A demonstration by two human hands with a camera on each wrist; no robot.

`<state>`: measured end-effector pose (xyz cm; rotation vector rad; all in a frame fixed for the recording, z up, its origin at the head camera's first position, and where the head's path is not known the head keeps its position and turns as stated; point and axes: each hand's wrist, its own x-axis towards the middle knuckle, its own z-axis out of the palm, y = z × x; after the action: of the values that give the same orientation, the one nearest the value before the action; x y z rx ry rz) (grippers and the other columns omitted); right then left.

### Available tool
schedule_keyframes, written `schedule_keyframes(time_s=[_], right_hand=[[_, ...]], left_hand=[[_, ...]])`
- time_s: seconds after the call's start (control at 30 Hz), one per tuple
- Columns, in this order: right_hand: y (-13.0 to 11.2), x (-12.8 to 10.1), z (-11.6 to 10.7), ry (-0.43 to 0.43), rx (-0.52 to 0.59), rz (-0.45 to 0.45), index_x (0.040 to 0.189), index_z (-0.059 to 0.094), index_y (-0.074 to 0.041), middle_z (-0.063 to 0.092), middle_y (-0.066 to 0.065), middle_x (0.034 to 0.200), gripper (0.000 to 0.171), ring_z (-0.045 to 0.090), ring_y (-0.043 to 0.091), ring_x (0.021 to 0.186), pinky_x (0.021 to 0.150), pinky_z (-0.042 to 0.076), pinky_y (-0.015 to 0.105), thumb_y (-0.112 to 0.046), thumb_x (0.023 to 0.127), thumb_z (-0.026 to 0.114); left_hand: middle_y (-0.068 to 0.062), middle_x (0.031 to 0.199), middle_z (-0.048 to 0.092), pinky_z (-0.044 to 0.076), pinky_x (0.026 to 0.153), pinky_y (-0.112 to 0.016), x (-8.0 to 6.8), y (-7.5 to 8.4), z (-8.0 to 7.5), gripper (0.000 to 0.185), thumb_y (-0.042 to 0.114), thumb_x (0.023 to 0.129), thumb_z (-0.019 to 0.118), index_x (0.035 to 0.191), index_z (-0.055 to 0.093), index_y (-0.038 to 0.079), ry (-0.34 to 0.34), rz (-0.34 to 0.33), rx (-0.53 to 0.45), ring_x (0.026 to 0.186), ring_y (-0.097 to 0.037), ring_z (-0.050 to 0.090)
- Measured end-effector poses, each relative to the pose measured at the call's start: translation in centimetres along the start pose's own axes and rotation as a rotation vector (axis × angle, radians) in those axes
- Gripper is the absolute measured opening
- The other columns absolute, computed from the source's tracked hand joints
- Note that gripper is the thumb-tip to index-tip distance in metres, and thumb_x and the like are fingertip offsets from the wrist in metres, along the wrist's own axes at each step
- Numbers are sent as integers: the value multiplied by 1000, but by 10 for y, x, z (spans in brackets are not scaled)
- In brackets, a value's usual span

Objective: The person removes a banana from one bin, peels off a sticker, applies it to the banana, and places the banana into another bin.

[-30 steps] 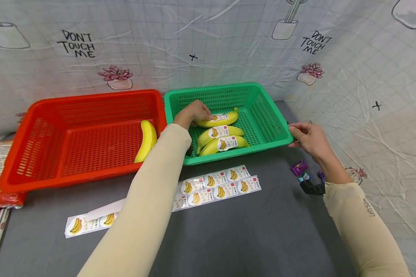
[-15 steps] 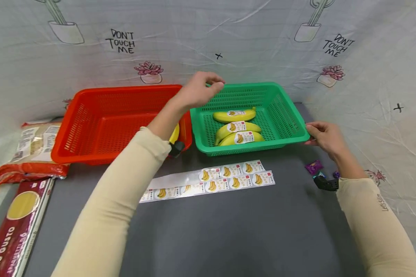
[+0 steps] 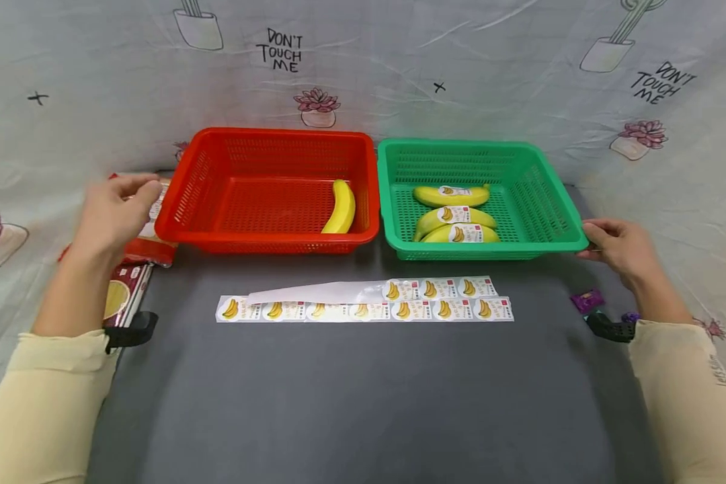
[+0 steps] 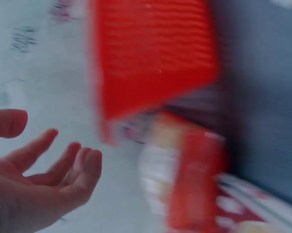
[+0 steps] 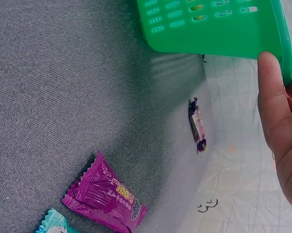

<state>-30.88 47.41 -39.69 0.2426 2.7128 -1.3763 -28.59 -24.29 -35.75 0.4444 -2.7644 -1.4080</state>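
My left hand (image 3: pixel 111 208) hovers left of the red basket (image 3: pixel 266 245), over a red-edged food bag (image 3: pixel 148 252). Its fingers are loosely bent and hold nothing, as the left wrist view shows. One banana (image 3: pixel 341 207) without a visible sticker lies in the red basket. At the right, my right hand (image 3: pixel 626 255) pinches the front right corner of the green basket (image 3: pixel 478 252) by its rim; a finger (image 5: pixel 274 102) lies along the outside wall. Inside the green basket are a banana (image 3: pixel 426 195) at the back and two more in front, all with stickers.
Two strips of banana stickers (image 3: pixel 363 311) lie on the grey table (image 3: pixel 363 396), one partly bare backing. A spaghetti pack (image 3: pixel 121 296) is at the left. Small wrapped sweets, one purple (image 5: pixel 107 194), lie near my right hand. A cloth wall stands behind the baskets.
My left hand has left the bananas in the green basket and swung left, past the red basket. The head view has shifted left. My right hand stays at the green basket's corner.
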Motion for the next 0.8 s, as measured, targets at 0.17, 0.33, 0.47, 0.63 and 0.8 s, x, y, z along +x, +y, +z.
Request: schedule_keyframes(time_s=[0.17, 0.33, 0.47, 0.63, 0.8], right_hand=[[-2, -3, -4, 17, 24, -1, 107, 62, -28, 65, -25, 82, 11, 68, -1, 69, 66, 59, 19, -33, 105, 52], [-3, -3, -2, 15, 19, 4, 104, 63, -30, 65, -25, 81, 11, 69, 0, 69, 66, 59, 19, -32, 105, 52], [-3, -3, -1, 13, 6, 9, 110, 62, -24, 65, -24, 79, 14, 69, -1, 68, 65, 59, 19, -33, 106, 52], [-3, -3, -1, 24, 1, 7, 102, 62, -32, 65, -25, 79, 11, 68, -1, 67, 66, 59, 20, -34, 105, 52], [-5, -3, -2, 16, -100, 0, 130, 59, -3, 61, -29, 79, 42, 65, -2, 70, 66, 59, 20, -36, 107, 48]], left_hand=[[2, 117, 56, 56, 68, -13, 2, -37, 13, 66, 41, 103, 53, 157, 37, 5, -23, -125, -303, 73, 5, 63], [9, 104, 58, 57, 62, -15, 2, -48, 22, 56, 16, 100, 63, 152, 47, 4, 62, -167, -625, 68, 1, 66], [10, 104, 61, 57, 63, -16, 2, -49, 23, 54, 10, 98, 64, 150, 50, 5, 93, -173, -675, 68, 0, 66], [9, 104, 60, 57, 63, -15, 3, -49, 24, 53, 11, 98, 64, 149, 51, 7, 107, -185, -665, 68, 1, 66], [9, 107, 58, 56, 65, -13, 4, -50, 25, 52, 16, 99, 64, 149, 52, 11, 125, -205, -599, 70, 3, 65]])
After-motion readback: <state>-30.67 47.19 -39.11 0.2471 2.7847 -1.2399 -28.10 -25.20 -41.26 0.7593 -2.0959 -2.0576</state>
